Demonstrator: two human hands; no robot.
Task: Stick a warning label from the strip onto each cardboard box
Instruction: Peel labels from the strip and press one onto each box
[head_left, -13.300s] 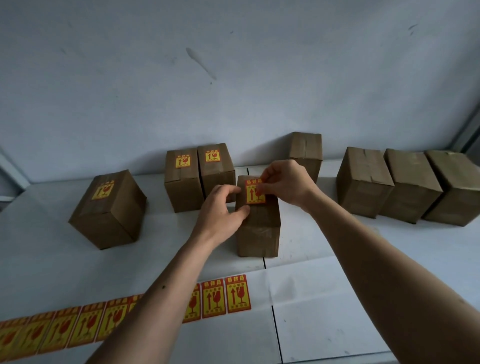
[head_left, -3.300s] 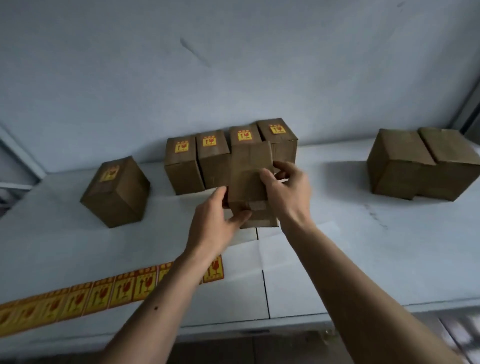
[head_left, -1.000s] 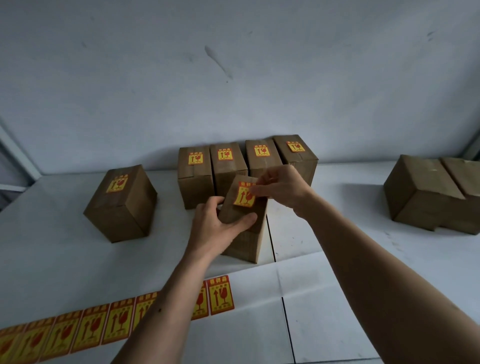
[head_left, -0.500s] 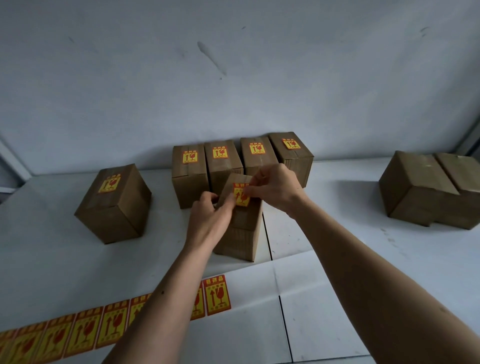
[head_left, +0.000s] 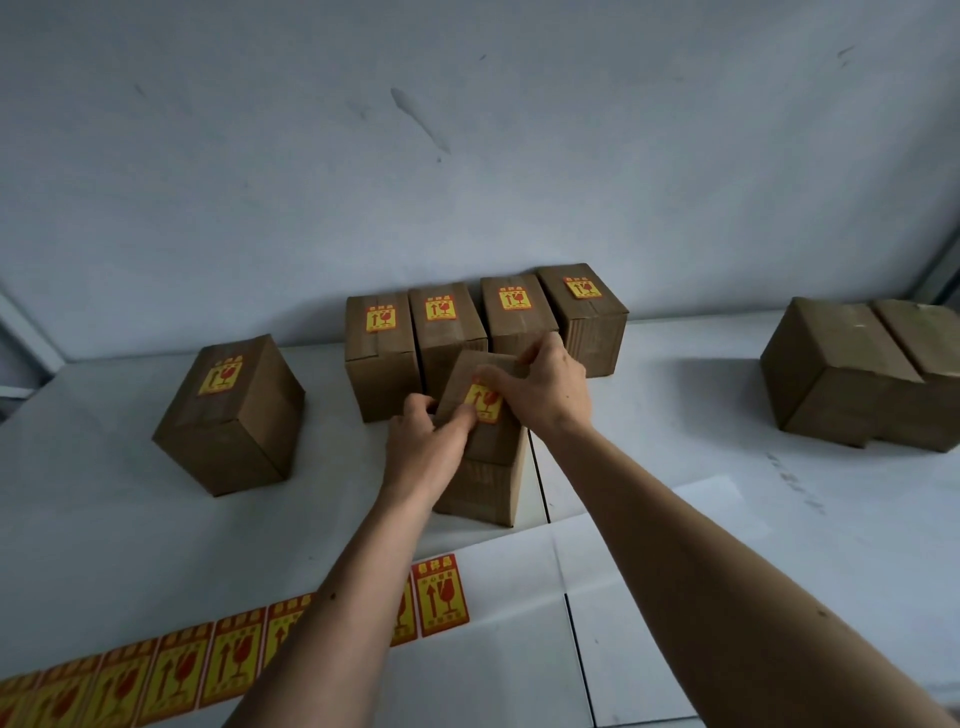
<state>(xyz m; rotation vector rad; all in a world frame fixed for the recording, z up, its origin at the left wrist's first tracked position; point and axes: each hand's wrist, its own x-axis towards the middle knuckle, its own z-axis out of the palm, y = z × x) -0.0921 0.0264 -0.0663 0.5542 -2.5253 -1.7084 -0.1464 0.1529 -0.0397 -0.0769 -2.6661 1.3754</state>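
A brown cardboard box (head_left: 485, 480) stands mid-table in front of me with a yellow and red warning label (head_left: 484, 401) lying on its top. My left hand (head_left: 425, 446) holds the box's left side, its thumb pressing the label's lower left corner. My right hand (head_left: 540, 388) rests over the box's top right, fingers flat on the label and the far edge. The strip of labels (head_left: 218, 657) lies along the near left of the table, partly hidden by my left forearm.
Several labelled boxes (head_left: 441, 332) stand in a row against the wall behind. Another labelled box (head_left: 228, 415) stands alone at the left. Two plain boxes (head_left: 857, 371) without labels sit at the far right. The white table (head_left: 701, 457) has seams between its sheets.
The label now lies flat on the box top. My right hand has moved from pinching it to pressing over it, and my left thumb has come onto its corner.
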